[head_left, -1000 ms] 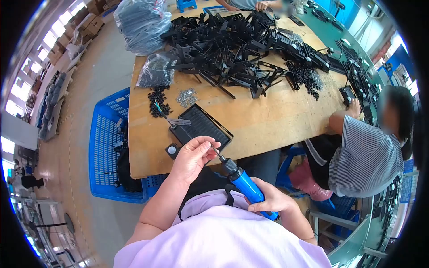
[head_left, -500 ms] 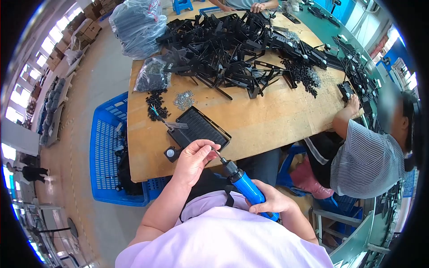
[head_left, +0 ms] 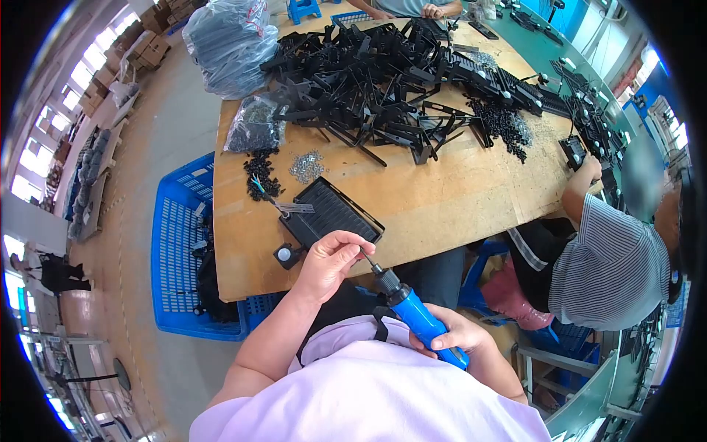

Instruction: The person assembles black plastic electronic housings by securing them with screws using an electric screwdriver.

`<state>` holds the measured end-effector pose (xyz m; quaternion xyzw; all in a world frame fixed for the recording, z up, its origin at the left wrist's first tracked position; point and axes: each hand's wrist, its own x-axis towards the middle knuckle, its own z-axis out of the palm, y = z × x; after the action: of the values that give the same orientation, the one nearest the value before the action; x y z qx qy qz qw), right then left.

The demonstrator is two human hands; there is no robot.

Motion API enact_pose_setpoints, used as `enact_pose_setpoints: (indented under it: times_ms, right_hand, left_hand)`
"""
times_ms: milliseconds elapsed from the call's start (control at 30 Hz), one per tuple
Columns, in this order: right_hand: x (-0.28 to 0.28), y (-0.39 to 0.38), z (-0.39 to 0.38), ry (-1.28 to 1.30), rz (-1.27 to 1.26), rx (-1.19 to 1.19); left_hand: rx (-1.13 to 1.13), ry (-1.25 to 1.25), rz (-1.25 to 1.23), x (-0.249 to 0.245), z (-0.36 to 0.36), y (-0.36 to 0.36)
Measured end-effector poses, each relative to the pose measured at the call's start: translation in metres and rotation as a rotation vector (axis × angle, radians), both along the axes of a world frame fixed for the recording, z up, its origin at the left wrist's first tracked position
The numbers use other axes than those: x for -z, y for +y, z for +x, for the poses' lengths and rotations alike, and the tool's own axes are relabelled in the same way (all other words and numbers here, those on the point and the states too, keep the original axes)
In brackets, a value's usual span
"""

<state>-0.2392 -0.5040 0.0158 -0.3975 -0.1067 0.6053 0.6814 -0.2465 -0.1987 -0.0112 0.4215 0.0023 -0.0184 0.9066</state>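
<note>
My right hand [head_left: 458, 333] is wrapped around the blue body of an electric screwdriver [head_left: 417, 312], which points up and to the left. At the tip of its thin bit, my left hand [head_left: 331, 265] is closed in a pinch. Whatever lies between those fingertips is too small and hidden to make out. Just beyond my left hand, a black ribbed rectangular housing [head_left: 335, 210] lies on the table, with a cable and label at its left edge. A small black piece with a white round lens [head_left: 284, 254] sits at its near left corner.
A big heap of black metal brackets [head_left: 368, 81] covers the far part of the wooden table [head_left: 456, 199]. Black screws [head_left: 259, 166] and silver hardware [head_left: 306, 167] lie in piles. A blue crate [head_left: 166, 258] stands left. A co-worker [head_left: 611, 265] sits right; another person's hands [head_left: 431, 11] are opposite.
The screwdriver and both my hands have shifted slightly right. My left fingertips stay at the bit's tip. The co-worker's hand at the right has moved a little.
</note>
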Motion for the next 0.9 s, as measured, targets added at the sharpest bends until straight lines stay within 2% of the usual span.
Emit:
enact_pose_setpoints:
  times_ms: [67, 167, 333, 467, 567, 633, 667, 700, 733, 767, 800, 833, 900]
  right_hand:
    - [-0.003, 0.002, -0.001, 0.112, 0.055, 0.027]
    - [0.003, -0.001, -0.002, 0.005, -0.029, 0.046]
    - [0.003, -0.004, 0.001, -0.02, -0.061, 0.068]
    - [0.007, -0.009, 0.003, -0.067, -0.093, 0.059]
    - [0.007, -0.014, 0.0, -0.117, -0.159, 0.086]
    - [0.013, -0.018, 0.001, -0.126, -0.187, 0.114]
    - [0.019, -0.021, 0.003, -0.17, -0.177, 0.087]
    - [0.023, -0.016, -0.001, -0.165, -0.178, 0.182]
    - [0.052, -0.028, 0.002, -0.23, -0.175, 0.213]
    - [0.012, -0.026, -0.002, -0.27, -0.196, 0.135]
    - [-0.006, -0.021, -0.009, -0.245, -0.188, 0.165]
    - [-0.014, -0.018, -0.01, -0.216, -0.185, 0.205]
    - [0.003, -0.027, -0.005, -0.248, -0.154, 0.141]
  left_hand:
    - [0.011, -0.002, 0.027, 0.004, 0.004, 0.0]
    - [0.022, 0.052, 0.046, 0.005, 0.009, -0.002]
    - [0.048, 0.133, 0.002, 0.007, 0.018, -0.004]
    - [0.094, 0.162, 0.087, 0.004, 0.022, -0.003]
    - [0.092, 0.243, 0.377, -0.007, 0.028, -0.011]
    - [0.133, 0.195, 0.408, -0.005, 0.031, -0.008]
    - [0.136, 0.207, 0.383, -0.003, 0.032, -0.007]
    - [0.149, 0.215, 0.343, 0.0, 0.034, -0.008]
    - [0.162, 0.197, 0.341, 0.003, 0.038, -0.008]
    - [0.19, 0.176, 0.332, 0.004, 0.039, -0.006]
    - [0.185, 0.169, 0.302, 0.004, 0.039, -0.006]
    - [0.19, 0.162, 0.27, 0.005, 0.039, -0.006]
    - [0.188, 0.16, 0.242, 0.003, 0.04, -0.008]
